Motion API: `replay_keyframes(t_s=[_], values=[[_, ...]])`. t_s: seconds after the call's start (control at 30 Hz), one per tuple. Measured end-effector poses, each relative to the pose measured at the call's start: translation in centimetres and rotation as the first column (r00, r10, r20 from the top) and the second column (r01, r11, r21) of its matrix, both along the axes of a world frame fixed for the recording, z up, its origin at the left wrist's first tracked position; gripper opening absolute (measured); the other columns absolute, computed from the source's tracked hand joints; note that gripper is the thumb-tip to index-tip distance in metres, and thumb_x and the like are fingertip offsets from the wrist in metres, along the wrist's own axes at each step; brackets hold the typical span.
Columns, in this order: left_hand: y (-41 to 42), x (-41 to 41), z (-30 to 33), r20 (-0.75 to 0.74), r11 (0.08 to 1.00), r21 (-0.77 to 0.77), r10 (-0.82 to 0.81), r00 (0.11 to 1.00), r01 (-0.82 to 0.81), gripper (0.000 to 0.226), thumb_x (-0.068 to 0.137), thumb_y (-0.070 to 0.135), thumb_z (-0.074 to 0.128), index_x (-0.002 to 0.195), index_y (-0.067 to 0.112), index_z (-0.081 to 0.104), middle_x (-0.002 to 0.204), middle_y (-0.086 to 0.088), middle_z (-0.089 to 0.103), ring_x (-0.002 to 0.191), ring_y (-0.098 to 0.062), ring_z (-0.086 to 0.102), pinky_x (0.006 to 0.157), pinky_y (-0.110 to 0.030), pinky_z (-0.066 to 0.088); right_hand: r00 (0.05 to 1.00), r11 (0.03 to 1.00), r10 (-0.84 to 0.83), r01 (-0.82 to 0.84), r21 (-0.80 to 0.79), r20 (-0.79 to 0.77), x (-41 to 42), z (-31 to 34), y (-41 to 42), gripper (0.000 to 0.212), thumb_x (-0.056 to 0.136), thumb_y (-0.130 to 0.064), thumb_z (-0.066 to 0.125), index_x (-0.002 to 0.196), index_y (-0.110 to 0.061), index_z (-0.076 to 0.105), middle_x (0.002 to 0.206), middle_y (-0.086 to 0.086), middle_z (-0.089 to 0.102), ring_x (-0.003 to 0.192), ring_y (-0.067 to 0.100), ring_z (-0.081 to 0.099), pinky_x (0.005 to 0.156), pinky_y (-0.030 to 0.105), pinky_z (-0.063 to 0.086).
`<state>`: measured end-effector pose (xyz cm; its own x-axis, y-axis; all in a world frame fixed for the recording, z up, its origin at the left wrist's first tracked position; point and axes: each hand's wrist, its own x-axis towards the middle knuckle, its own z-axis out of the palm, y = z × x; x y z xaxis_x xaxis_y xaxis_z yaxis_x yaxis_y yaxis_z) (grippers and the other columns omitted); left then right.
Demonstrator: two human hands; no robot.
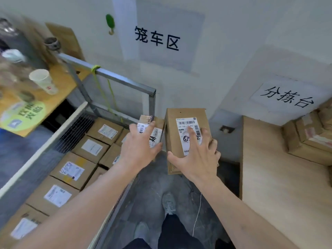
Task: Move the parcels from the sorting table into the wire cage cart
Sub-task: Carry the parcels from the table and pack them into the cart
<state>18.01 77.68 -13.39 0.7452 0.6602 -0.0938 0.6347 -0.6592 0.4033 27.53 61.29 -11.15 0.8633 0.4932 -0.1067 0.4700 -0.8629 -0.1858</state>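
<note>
At frame centre, a small parcel (150, 131) is gripped by the left hand (139, 146) and a larger parcel (185, 139) by the spread-fingered right hand (197, 155), beside the wire cage cart (115, 76).

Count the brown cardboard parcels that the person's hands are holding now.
2. The left hand grips a small labelled brown cardboard parcel over the cart's edge; the right hand holds a taller brown cardboard parcel beside it.

Sorting table (269, 177): cardboard parcels (309, 141) stacked far corner.
</note>
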Motion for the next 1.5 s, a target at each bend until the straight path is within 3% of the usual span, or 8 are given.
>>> replay_keyframes(t_s=[0.37, 0.63, 0.87, 1.0, 1.2, 1.3, 1.43, 1.5], values=[[7.1, -3.5, -3.3, -0.143, 0.924, -0.026, 0.374, 0.916, -0.382, 0.082, 0.089, 0.069, 0.062, 0.159, 0.044, 0.026, 0.126, -0.008, 0.035, 0.106, -0.028, 0.053, 0.085, -0.040, 0.055, 0.904, 0.908, 0.406, -0.416, -0.051, -0.136, 2.0, -4.5, 11.4, 0.110, 0.068, -0.096, 0.041, 0.159, -0.042, 0.012, 0.165, 0.007, 0.007, 0.144, 0.047, 0.027, 0.111, 0.060, 0.036], [10.6, -5.3, -7.7, -0.233, 0.768, -0.071, 0.608, 0.759, -0.637, 0.085, 0.088, 0.070, 0.063, 0.159, 0.045, 0.025, 0.126, -0.008, 0.035, 0.107, -0.028, 0.053, 0.085, -0.038, 0.051, 0.750, 0.753, 0.622, -0.652, -0.091, -0.227, 3.0, -9.3, 19.3, 0.109, 0.068, -0.096, 0.039, 0.158, -0.043, 0.012, 0.163, 0.007, 0.010, 0.145, 0.048, 0.025, 0.112, 0.061, 0.036], [17.0, -6.6, -13.3, -0.303, 0.653, -0.169, 0.678, 0.670, -0.738, 0.083, 0.089, 0.063, 0.066, 0.159, 0.047, 0.024, 0.140, -0.013, 0.031, 0.113, -0.034, 0.053, 0.086, -0.039, 0.047, 0.666, 0.666, 0.689, -0.737, -0.111, -0.286, 1.9, -15.1, 27.8, 0.107, 0.065, -0.092, 0.044, 0.157, -0.043, 0.018, 0.164, 0.007, 0.010, 0.144, 0.045, 0.025, 0.111, 0.061, 0.034], [22.1, -7.9, -18.3, -0.357, 0.627, -0.179, 0.676, 0.644, -0.758, 0.080, 0.090, 0.063, 0.065, 0.158, 0.048, 0.025, 0.139, -0.015, 0.031, 0.098, -0.032, 0.053, 0.077, -0.038, 0.047, 0.637, 0.641, 0.696, -0.759, -0.113, -0.332, 0.6, -20.2, 33.3, 0.106, 0.065, -0.089, 0.052, 0.155, -0.043, 0.021, 0.162, 0.008, 0.015, 0.144, 0.048, 0.025, 0.112, 0.064, 0.032], [29.4, -9.8, -26.9, -0.338, 0.516, -0.264, 0.741, 0.580, -0.815, 0.082, 0.084, 0.063, 0.072, 0.155, 0.049, 0.032, 0.133, -0.013, 0.035, 0.107, -0.039, 0.057, 0.081, -0.037, 0.044, 0.608, 0.628, 0.687, -0.772, -0.096, -0.397, -0.5, -28.3, 42.1, 0.102, 0.061, -0.086, 0.059, 0.150, -0.047, 0.027, 0.164, 0.006, 0.016, 0.145, 0.048, 0.025, 0.115, 0.065, 0.027], [31.8, -10.3, -31.1, -0.283, 0.439, -0.342, 0.795, 0.536, -0.831, 0.088, 0.076, 0.062, 0.080, 0.152, 0.050, 0.038, 0.126, -0.008, 0.033, 0.107, -0.034, 0.055, 0.088, -0.034, 0.045, 0.603, 0.628, 0.694, -0.774, -0.079, -0.392, -0.4, -31.9, 45.2, 0.103, 0.059, -0.085, 0.063, 0.149, -0.049, 0.029, 0.165, 0.003, 0.015, 0.146, 0.044, 0.025, 0.115, 0.064, 0.028], [34.4, -9.5, -35.9, -0.206, 0.380, -0.431, 0.842, 0.499, -0.818, 0.090, 0.074, 0.055, 0.085, 0.152, 0.048, 0.041, 0.132, -0.010, 0.032, 0.119, -0.034, 0.050, 0.105, -0.037, 0.043, 0.573, 0.587, 0.749, -0.806, -0.068, -0.333, 0.6, -35.9, 48.7, 0.105, 0.059, -0.080, 0.072, 0.150, -0.049, 0.030, 0.167, 0.001, 0.012, 0.146, 0.040, 0.023, 0.113, 0.060, 0.026], [35.4, -8.8, -37.9, -0.173, 0.358, -0.449, 0.864, 0.473, -0.819, 0.092, 0.073, 0.056, 0.087, 0.152, 0.048, 0.040, 0.133, -0.011, 0.032, 0.120, -0.033, 0.050, 0.105, -0.035, 0.041, 0.565, 0.572, 0.770, -0.817, -0.070, -0.297, 1.1, -37.6, 50.0, 0.107, 0.058, -0.080, 0.074, 0.150, -0.049, 0.029, 0.167, 0.002, 0.012, 0.147, 0.042, 0.021, 0.115, 0.063, 0.026]])
